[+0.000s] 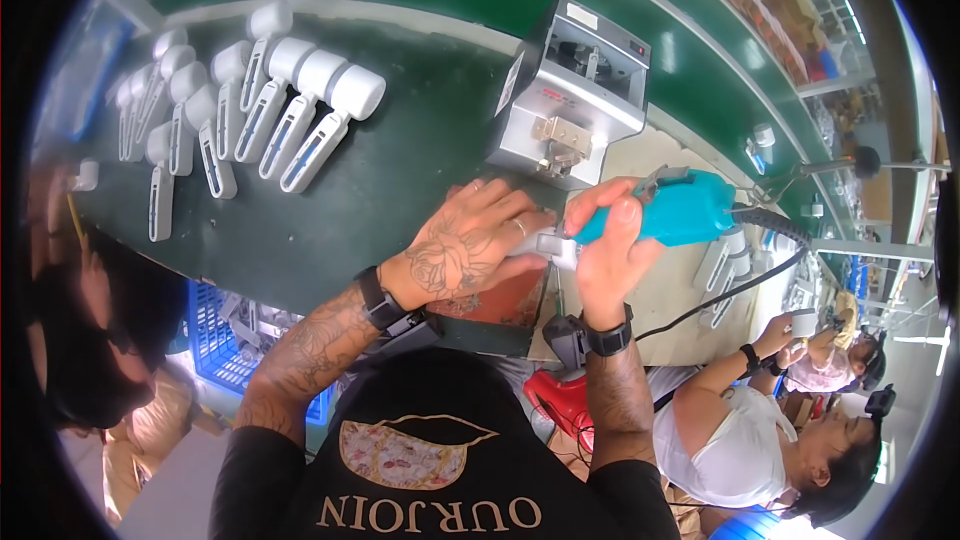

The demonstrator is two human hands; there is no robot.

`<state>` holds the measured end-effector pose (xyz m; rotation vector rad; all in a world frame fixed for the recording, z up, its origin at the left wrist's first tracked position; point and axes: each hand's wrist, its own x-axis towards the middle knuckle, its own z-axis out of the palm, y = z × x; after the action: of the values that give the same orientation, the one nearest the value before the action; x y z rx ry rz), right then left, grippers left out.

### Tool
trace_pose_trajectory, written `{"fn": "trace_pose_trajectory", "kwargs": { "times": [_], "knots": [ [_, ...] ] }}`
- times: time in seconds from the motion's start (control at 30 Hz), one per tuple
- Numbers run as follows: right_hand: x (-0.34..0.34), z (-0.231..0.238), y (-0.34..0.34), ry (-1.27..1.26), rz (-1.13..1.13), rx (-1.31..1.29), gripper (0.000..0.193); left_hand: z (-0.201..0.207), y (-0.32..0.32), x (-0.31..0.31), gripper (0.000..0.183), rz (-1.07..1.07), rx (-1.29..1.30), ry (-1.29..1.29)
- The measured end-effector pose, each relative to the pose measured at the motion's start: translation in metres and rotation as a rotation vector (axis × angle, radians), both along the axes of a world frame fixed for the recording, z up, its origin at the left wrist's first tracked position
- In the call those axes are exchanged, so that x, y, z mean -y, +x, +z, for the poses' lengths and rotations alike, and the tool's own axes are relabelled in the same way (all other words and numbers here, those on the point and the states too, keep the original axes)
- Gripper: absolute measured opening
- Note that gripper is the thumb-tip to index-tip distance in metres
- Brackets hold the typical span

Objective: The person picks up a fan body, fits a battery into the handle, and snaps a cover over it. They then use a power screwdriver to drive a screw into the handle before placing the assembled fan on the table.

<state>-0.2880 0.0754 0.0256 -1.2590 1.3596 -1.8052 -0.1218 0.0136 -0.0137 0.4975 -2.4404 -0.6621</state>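
My right hand point(612, 250) is closed round a teal electric screwdriver point(690, 208), which lies tilted with its cable end to the right. Its tip comes down at a white plastic part point(550, 246). My left hand point(465, 240) presses that part from the left, fingers bent over it and largely hiding it. Beneath the left hand is a reddish pad point(505, 302) on the dark green bench. Just beyond both hands stands a grey box-shaped screw feeder point(570, 90).
Several white handheld devices with round heads point(300, 90) lie in rows at the far left; more point(725, 265) lie on the right. A black cable point(740, 290) loops from the screwdriver. A blue crate point(215, 335) sits below the bench. Co-workers point(745, 430) sit right and left.
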Motion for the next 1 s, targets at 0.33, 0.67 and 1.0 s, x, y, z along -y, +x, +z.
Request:
{"fn": "trace_pose_trajectory", "kwargs": {
  "times": [0.33,0.67,1.0],
  "knots": [
    [0.026,0.034,0.008,-0.016,-0.112,-0.082,0.037,0.003,0.003,-0.001,0.044,0.012,-0.032,0.021],
    [0.056,0.017,-0.001,-0.118,-0.100,-0.252,0.035,0.001,0.002,-0.003,0.041,-0.004,-0.036,0.037],
    [-0.032,0.024,0.007,-0.001,-0.043,0.008,0.053,0.003,0.003,-0.001,0.034,-0.003,-0.053,0.039]
  ]
}}
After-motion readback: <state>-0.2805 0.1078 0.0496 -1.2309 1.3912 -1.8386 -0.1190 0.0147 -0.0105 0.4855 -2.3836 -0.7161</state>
